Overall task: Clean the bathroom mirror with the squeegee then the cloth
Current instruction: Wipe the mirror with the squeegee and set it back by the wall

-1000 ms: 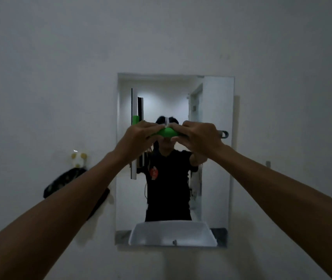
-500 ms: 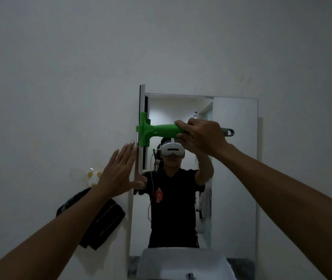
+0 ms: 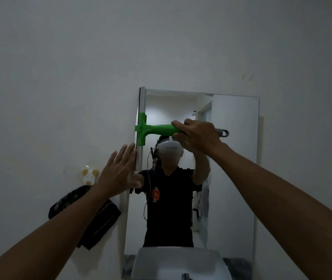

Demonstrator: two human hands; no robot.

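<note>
Head view cuts off the sink [image 3: 178,259] below the mirror [image 3: 233,178]; right hand [image 3: 198,136] grips the squeegee [image 3: 157,129] at its left edge, left hand [image 3: 118,170] flat, fingers straight.

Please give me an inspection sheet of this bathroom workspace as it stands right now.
Surface: mirror on the wall, reflecting the person; too dim to judge streaks.
Job's things: green squeegee, blade upright at the mirror's left edge, handle level; dark cloth hanging on the wall to the left.
Clutter: nothing seen.
Grippers: right hand grips the squeegee handle; left hand flat, fingers straight, at the mirror's left edge.
Cables: one only in the reflection.
Surroundings: animal-shaped wall hook, sink below.
</note>
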